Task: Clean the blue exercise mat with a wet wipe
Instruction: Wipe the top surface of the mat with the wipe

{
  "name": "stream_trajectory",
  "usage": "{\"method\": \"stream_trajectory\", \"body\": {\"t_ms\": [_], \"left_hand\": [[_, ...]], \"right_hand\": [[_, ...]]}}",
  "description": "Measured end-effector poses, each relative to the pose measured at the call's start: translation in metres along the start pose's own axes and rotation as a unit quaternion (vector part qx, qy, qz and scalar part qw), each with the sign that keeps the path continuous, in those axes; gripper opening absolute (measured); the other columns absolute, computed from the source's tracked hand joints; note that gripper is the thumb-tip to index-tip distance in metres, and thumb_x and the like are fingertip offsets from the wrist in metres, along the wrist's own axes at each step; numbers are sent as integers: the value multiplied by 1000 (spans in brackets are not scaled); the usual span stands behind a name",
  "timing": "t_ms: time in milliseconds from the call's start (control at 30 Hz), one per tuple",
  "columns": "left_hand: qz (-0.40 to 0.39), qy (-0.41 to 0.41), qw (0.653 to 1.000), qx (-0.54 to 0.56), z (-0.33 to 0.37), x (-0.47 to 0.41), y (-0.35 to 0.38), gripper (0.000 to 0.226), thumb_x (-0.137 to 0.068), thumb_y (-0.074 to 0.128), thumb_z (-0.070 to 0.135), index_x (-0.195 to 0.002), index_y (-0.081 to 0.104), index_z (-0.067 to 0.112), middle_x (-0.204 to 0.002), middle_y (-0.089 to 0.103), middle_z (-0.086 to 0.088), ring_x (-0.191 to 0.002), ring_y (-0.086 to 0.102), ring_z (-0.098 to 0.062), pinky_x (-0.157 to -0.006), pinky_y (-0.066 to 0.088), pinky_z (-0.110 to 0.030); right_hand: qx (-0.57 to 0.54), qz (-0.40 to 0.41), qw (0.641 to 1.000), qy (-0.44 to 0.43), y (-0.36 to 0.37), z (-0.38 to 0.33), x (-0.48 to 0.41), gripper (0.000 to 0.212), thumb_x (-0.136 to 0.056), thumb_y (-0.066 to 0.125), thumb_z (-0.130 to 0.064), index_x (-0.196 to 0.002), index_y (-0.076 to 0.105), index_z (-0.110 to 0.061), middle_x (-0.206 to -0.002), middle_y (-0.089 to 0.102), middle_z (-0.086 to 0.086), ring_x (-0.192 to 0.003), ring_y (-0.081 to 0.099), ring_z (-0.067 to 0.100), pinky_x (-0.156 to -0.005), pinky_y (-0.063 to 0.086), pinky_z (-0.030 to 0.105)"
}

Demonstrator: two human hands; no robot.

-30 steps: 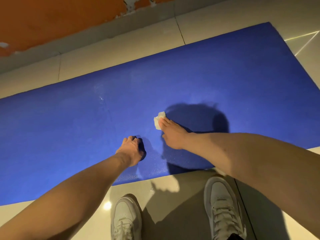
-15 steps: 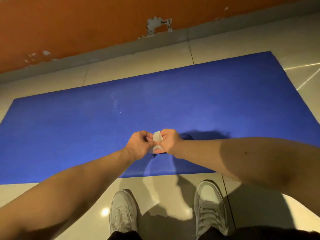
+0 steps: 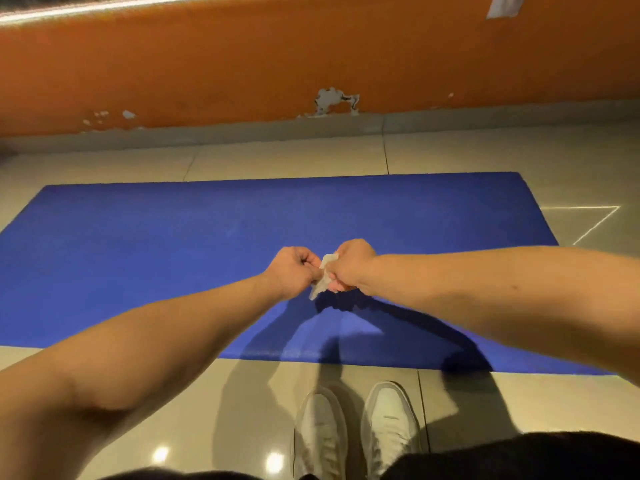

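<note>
The blue exercise mat (image 3: 173, 254) lay flat below, the left grip (image 3: 294, 270) and right grip (image 3: 351, 266) both curled closed, pinching the crumpled wet wipe (image 3: 323, 275) between them, clear of it, with wiping seemingly unfinished and the remaining area impossible to tell.

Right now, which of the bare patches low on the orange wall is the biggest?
The patch right of the middle, just above the grey skirting. It is far larger than the small flecks further left.

white sneakers (image 3: 356, 434), beige tiled floor (image 3: 277, 157), peeling orange wall (image 3: 242, 64)
</note>
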State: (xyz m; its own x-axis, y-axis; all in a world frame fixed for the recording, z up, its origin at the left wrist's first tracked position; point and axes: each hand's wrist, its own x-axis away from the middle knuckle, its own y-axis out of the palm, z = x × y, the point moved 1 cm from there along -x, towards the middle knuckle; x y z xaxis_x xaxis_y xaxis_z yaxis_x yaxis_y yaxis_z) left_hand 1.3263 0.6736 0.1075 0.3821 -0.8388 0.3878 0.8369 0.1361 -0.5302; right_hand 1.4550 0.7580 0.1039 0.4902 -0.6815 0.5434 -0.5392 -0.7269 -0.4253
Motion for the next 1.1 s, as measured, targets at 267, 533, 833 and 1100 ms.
{"method": "stream_trajectory", "body": {"t_ms": [267, 533, 833, 1100], "left_hand": [[-46, 22, 998, 45, -8, 7, 26, 9, -84, 62, 0, -84, 70, 5, -73, 65, -7, -65, 54, -18, -65, 50, -33], [-36, 10, 999, 29, -23, 6, 48, 14, -84, 60, -2, -78, 66, 9, -66, 62, -1, -58, 51, -14, -54, 46, -26], [-17, -49, 999, 16, -68, -13, 95, 13, -89, 68, 1, -80, 63, 9, -75, 62, -1, -69, 55, -15, -67, 48, -19], [-40, -92, 946, -307, -110, -30, 80, 25, -91, 58, 15, -116, 63, 11, -122, 51, -8, -96, 55, -25, -84, 48, -31]], "right_hand": [[-249, -46, 958, 136, -12, 4, 20, 13, -101, 44, -4, -106, 55, 1, -114, 62, 22, -94, 73, 40, -83, 62, 46], [-241, -70, 959, 135, 5, 51, 5, 22, -104, 54, -24, -112, 64, -7, -109, 71, 15, -98, 72, 30, -89, 60, 43], [-54, -97, 993, 43, 15, 115, -37, 7, -97, 61, -14, -101, 66, -11, -92, 64, 4, -85, 66, 25, -91, 58, 42], [68, -16, 992, -107, 19, 133, -74, 23, -89, 52, -10, -67, 45, -14, -65, 42, 7, -63, 32, 23, -60, 33, 36]]}}
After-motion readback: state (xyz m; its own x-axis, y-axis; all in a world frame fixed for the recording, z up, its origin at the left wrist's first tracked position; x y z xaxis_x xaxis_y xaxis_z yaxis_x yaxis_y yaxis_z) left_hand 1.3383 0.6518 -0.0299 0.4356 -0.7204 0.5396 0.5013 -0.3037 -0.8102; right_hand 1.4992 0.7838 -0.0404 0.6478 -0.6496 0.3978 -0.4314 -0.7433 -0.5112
